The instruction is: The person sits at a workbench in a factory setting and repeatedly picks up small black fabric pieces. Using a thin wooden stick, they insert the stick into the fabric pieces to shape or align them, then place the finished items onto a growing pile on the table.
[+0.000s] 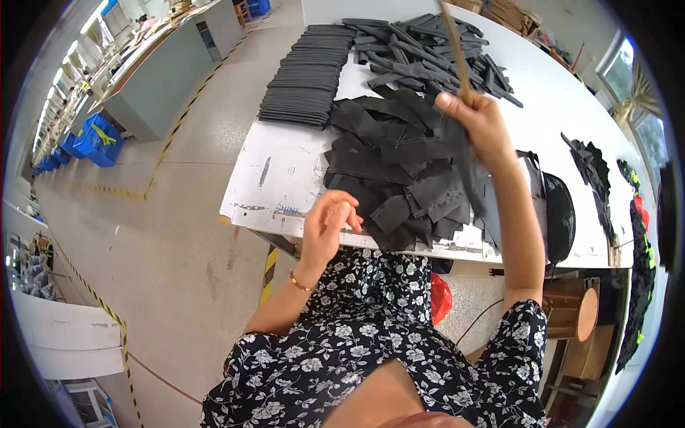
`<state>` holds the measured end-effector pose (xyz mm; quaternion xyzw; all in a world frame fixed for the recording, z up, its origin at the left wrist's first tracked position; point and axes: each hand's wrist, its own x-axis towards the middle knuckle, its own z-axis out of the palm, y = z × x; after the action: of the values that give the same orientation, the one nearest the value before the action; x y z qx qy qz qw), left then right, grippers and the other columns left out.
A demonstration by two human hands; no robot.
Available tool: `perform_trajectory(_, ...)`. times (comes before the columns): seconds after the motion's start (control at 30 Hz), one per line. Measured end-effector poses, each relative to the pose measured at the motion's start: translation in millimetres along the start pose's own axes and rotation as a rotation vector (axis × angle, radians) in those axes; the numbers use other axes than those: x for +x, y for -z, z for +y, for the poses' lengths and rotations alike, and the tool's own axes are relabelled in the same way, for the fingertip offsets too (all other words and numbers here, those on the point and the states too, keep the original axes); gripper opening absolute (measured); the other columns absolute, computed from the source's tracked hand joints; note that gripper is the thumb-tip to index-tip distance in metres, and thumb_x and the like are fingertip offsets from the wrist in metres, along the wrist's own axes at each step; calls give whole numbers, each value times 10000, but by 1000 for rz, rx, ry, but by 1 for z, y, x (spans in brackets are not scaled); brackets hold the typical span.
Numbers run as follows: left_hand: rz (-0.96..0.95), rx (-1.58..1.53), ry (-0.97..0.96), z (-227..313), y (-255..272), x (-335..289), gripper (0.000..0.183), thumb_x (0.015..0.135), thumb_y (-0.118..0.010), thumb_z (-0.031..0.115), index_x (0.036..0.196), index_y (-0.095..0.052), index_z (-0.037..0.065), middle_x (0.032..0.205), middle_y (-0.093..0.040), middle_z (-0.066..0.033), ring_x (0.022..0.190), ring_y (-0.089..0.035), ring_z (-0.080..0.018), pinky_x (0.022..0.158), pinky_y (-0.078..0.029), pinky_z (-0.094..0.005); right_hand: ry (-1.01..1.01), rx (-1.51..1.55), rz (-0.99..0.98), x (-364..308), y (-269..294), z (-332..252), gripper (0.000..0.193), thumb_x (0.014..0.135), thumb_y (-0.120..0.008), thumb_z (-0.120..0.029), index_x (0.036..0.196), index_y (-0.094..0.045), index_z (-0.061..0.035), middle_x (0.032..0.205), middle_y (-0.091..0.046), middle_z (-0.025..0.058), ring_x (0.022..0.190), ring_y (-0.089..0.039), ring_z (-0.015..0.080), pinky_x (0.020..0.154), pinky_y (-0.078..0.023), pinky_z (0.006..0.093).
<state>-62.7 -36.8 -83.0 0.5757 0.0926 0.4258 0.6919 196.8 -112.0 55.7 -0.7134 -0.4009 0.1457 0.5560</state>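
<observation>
My right hand [479,127] is raised over the table, its fingers wrapped round a thin wooden stick [457,50] that points away from me. A dark fabric strip [462,153] hangs below that hand, blurred; it seems to be on the stick's lower part, though I cannot tell how it is attached. At the near table edge my left hand [328,225] hovers with loosely bent fingers, somewhat apart, nothing visible in them. It is beside a loose heap of flat black fabric pieces [389,157].
A neat row of stacked black strips [303,75] lies at the far left of the white table [250,171], with a tangled pile of narrow black tubes [399,53] beside it. A black bag-like item [559,214] and more black pieces [596,178] are at right. A wooden stool [586,314] stands underneath.
</observation>
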Motion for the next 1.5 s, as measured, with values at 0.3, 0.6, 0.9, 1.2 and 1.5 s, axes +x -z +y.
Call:
perform_trajectory(0.3,197,359,88,-16,47,15,189,968,-576,141,983,-649,-33,817,-667,-46,694,-619,-77,661,-480,-213,-155,-106,-72,75,14,35,329,881,-697,-352,831,-661,-29,575,-425,-70,520,-349,36,468,-257,227)
perform_trajectory(0.6,50,-65,-46,7,-26,76,350,943,-623,174,1232,-544,-5,1160,-607,-124,1037,-604,-186,880,-511,-324,-101,100,-175,4,-47,9,332,825,-765,-366,756,-598,-88,590,-411,-97,512,-336,18,455,-228,220)
perform_trajectory(0.9,78,-359,223,-10,-53,69,175,940,-639,199,1020,-632,44,889,-594,55,799,-522,-14,694,-424,-179,116,267,-54,-51,-66,32,243,914,-682,-237,785,-639,-36,660,-494,-82,592,-383,7,512,-301,196)
perform_trajectory(1.2,132,-565,178,-14,-52,73,99,978,-529,146,996,-581,64,920,-576,34,851,-525,-41,796,-427,-207,81,266,-209,-69,-73,42,136,910,-676,-125,986,-596,-45,759,-500,-79,624,-401,12,552,-334,175)
perform_trajectory(1.5,134,-186,48,-9,-51,70,154,975,-588,227,982,-600,73,856,-544,73,721,-466,10,615,-389,-145,0,609,-164,-74,-67,55,193,919,-660,-153,1039,-578,-26,780,-507,-55,578,-406,8,495,-307,177)
